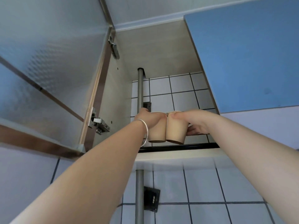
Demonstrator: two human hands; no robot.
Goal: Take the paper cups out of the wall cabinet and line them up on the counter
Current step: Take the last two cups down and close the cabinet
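**While both hands are up in the cabinet: two cups gripped, lift-out is the step in hand**

With fingers wrapped over the upper part of each cup, both grips look closed on paper. Left hand (149,118) holds the left cup (157,132) from the left side, near the rim. Right hand (192,122) holds the right cup (176,132), thumb pressed on the near wall, other fingers curled round the right side lower down. The cups are side by side, walls touching or very nearly so, bases toward the camera. Right cup tilts slightly.

Both cups sit at the near edge of the wall cabinet (161,50), at the shelf lip. Can't tell if the bases are resting on the shelf or already off it. More cups behind: hidden by the hands, can't tell.

Around that: bracelet (145,131) on the left wrist, glass door (48,70) swung open on the left, blue door (242,62) shut on the right, grey pipe (140,88) running up the far tiled wall. Counter not in view.

Judgement: early in the task, retrieval phase. Next move calls for pulling both cups toward the body, clear of the lip, then lowering to the counter. Light squeeze only, since paper walls will likely crush or go oval. Watch the open door's corner on the left arm's way down. Set them upright, next to each other, to start the row.
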